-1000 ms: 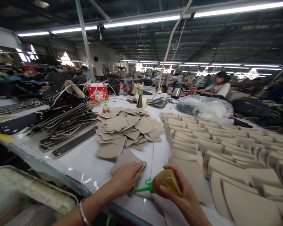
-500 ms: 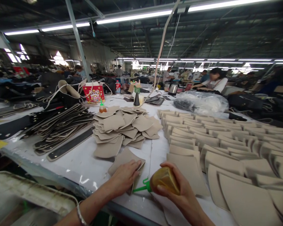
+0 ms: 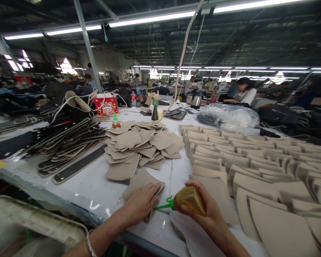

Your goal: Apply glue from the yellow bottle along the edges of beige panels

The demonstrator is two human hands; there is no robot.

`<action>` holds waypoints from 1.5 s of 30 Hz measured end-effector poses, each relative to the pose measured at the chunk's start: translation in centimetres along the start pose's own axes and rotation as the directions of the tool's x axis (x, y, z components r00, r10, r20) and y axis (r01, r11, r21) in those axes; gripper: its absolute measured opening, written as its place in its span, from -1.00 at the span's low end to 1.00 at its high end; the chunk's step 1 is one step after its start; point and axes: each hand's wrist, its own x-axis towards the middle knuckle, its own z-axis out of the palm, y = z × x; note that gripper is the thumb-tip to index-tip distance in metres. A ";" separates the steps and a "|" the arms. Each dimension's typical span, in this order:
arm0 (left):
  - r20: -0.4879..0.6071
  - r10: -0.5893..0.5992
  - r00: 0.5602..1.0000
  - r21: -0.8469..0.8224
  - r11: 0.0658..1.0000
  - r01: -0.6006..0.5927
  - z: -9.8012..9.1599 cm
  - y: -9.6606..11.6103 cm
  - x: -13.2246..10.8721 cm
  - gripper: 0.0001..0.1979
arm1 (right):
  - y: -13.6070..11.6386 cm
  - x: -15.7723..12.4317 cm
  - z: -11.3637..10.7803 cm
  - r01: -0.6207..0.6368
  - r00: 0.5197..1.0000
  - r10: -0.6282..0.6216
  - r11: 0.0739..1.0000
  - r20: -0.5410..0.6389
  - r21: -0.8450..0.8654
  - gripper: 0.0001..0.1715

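Right hand (image 3: 205, 221): closed around an amber translucent plastic squeeze bottle (image 3: 191, 199), which is held just above the near part of the white-covered worktable (image 3: 96, 185). The bottle's long axis is laid nearly level, running left to right. Its green tapered nozzle (image 3: 163, 206) is pointed left, with the tip brought to the edge of a beige curved-edged cut panel (image 3: 139, 178).
Left hand (image 3: 141, 201): spread flat, palm down, pressed on that panel; nothing is gripped.
Behind the panel, a loose heap of similar beige pieces (image 3: 141, 146) is piled. Overlapping rows of larger beige panels (image 3: 256, 167) are laid to the right, and black straps (image 3: 69, 142) are stacked to the left.
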 end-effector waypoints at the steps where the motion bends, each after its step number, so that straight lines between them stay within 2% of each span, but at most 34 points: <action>1: 0.004 -0.004 1.000 0.003 1.000 0.004 0.0 0.0 0.0 -0.53 | 0.1 0.1 -0.1 0.017 0.999 -0.018 0.999 -0.043 -0.034 -0.37; 3: 0.002 -0.009 1.000 0.003 1.000 0.009 -0.1 0.0 0.1 -0.52 | 0.2 0.2 -0.1 0.029 0.996 -0.033 0.998 -0.077 -0.056 -0.39; 8: -0.007 -0.010 1.000 -0.005 1.000 0.010 0.0 -0.2 0.1 -0.52 | 0.2 0.1 0.1 -0.034 0.997 0.029 0.997 0.074 0.062 -0.36; 15: -0.016 0.010 1.000 -0.004 1.000 -0.010 0.3 -0.5 0.1 -0.53 | 0.8 1.3 -0.8 0.074 0.985 -0.093 0.988 -0.145 -0.135 -0.42; 19: -0.023 0.029 0.999 -0.007 1.000 -0.029 0.4 -0.8 0.4 -0.53 | 0.9 1.1 -0.8 0.121 0.988 -0.132 0.983 -0.074 -0.142 -0.44; 25: -0.025 0.033 0.999 -0.002 0.999 -0.033 0.3 -0.8 0.7 -0.54 | 1.1 1.8 -1.1 0.201 0.948 -0.259 0.936 -0.182 -0.288 -0.51; 30: -0.030 0.038 0.999 -0.008 0.999 -0.039 0.3 -0.8 0.7 -0.55 | 1.4 1.3 -0.7 0.263 0.943 -0.310 0.918 -0.124 -0.297 -0.52; 36: -0.038 0.040 0.998 0.001 0.999 -0.040 0.3 -0.7 0.7 -0.55 | 1.4 1.5 -0.8 0.246 0.927 -0.325 0.903 -0.187 -0.352 -0.53; 45: -0.054 0.046 0.997 -0.027 0.998 -0.048 0.3 -0.7 0.8 -0.56 | 1.1 1.2 -0.8 0.323 0.898 -0.412 0.857 -0.156 -0.402 -0.54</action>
